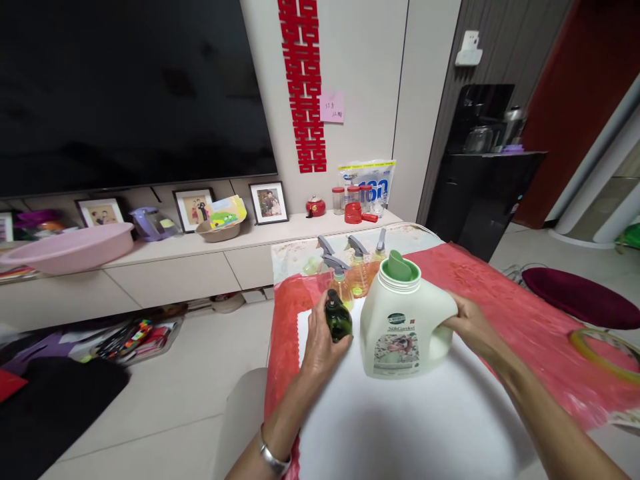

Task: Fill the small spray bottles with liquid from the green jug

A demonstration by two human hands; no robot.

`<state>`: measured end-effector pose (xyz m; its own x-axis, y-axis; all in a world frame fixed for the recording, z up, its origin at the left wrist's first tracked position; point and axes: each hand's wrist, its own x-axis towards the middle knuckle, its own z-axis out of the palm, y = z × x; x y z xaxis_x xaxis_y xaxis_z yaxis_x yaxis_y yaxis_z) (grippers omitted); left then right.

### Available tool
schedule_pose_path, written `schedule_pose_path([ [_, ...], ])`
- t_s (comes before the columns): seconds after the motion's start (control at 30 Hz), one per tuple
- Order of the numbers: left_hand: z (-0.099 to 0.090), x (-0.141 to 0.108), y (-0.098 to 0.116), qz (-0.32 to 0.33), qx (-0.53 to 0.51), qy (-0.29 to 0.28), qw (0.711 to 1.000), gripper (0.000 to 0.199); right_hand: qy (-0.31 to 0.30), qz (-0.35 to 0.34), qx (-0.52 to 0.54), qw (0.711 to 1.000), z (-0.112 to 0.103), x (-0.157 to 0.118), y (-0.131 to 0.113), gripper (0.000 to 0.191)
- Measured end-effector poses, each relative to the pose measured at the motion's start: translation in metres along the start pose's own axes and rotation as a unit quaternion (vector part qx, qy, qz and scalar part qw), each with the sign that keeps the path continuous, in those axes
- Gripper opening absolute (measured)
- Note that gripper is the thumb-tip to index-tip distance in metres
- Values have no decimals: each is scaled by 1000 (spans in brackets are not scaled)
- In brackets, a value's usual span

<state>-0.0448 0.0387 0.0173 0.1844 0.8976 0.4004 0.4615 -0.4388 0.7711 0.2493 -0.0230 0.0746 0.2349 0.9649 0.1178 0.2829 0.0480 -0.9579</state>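
My left hand (320,343) is wrapped round a small dark green bottle (339,321) with a black top, held above the white sheet (400,427). My right hand (470,323) grips the handle of a large pale green detergent jug (395,327) on its right side. The jug is upright and uncapped, showing a green spout (399,267) in its neck. Behind the two containers stand several clear spray bottles (357,270) with grey trigger heads. Whether the jug's base touches the sheet I cannot tell for sure.
A red plastic cover (465,280) lies over the table, with a roll of yellow tape (607,353) at the right. On the cabinet behind are red-lidded jars (338,201), a red pot (315,207), picture frames (269,203) and a pink basin (75,248). A maroon stool (580,297) stands right.
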Motion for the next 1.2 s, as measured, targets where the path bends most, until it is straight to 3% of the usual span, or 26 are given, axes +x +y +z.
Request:
schedule_pose_path([
  [0.13,0,-1,0,-1,11,-18,1000,89,79,-28,2,996,17,5,5,32],
  [0.3,-3,-5,0,-3,17,-33,999,88,188,-70,0,980,25,-16,4,32],
  [0.53,-1,-10,-4,9,50,-34,998,91,295,-121,-1,948,24,-45,3,34],
  [0.73,-1,-10,-8,30,74,-40,996,78,366,-127,26,921,41,-61,14,32],
  [0.9,-1,-8,-8,52,76,-32,995,68,370,-99,66,921,52,-71,22,29],
  [1.2,-1,-3,-7,59,56,-38,996,70,275,-52,147,949,49,-79,22,22],
])
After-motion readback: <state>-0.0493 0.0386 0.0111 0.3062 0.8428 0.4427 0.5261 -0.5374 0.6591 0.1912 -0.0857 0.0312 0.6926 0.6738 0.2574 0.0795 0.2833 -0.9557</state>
